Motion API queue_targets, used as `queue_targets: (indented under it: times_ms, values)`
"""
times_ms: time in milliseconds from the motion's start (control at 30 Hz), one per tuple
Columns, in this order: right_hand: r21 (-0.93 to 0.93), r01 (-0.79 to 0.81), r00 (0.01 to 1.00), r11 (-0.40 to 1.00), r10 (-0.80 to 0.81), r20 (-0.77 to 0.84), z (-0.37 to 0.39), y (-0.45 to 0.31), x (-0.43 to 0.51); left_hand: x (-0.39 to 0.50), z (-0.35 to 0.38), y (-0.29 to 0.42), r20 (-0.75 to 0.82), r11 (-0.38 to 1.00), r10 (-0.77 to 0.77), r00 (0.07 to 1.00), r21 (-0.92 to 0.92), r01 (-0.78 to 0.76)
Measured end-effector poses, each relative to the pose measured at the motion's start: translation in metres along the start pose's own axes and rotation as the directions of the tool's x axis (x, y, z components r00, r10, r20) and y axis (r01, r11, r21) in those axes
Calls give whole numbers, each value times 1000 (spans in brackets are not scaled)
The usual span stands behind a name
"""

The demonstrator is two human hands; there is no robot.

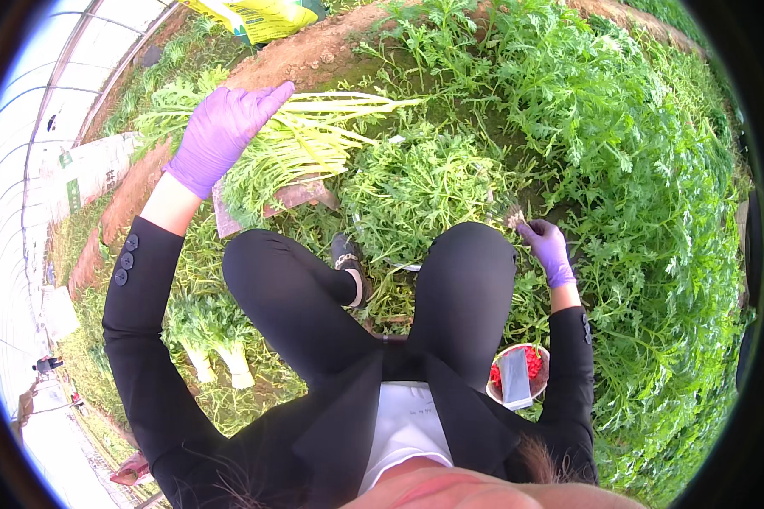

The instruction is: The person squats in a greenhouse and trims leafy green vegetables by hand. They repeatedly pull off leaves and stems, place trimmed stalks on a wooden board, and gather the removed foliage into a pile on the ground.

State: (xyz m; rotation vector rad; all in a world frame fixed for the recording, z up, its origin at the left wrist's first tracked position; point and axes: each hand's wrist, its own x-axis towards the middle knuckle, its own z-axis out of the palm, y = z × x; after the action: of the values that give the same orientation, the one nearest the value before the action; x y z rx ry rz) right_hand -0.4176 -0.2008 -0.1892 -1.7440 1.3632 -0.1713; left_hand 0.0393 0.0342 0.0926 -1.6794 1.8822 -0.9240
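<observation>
My left hand [229, 133], in a purple glove, is closed around a few long pale stalks [356, 102] of leafy greens. Their leafy tops [165, 111] stick out to the left, behind the hand. Below it, a pile of similar greens [299, 149] lies on a low board [293, 196]. My right hand [547, 248], gloved too, pinches a small tuft of roots or stem ends [516, 218] just right of my knee. Between the hands, a mound of loose leaves and thin stems [426, 184] covers what looks like a pale-rimmed container.
Dense growing greens [649, 210] fill the right side. Beside my right thigh stands a bucket [543, 382] with red pieces and a clear plastic bag [516, 378]. Tied bundles of greens [232, 356] lie at left. A yellow sack [267, 19] rests on the soil ridge [312, 51].
</observation>
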Motion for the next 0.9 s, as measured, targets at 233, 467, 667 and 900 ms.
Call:
queue_targets:
  times_ms: [233,467,667,900]
  values:
    - [446,-298,859,844,441,-259,59,166,-225,-18,21,23,425,-89,-397,814,-900,426]
    - [392,-210,691,896,420,-589,21,317,-256,42,22,79,442,-722,-229,867,-674,153]
    - [695,284,958,661,-223,-180,-85,-123,-145,23,-11,78,405,-827,-161,900,-553,101]
    - [827,23,720,562,-582,377,32,-315,-42,9,2,75,356,-934,-99,929,-355,36]
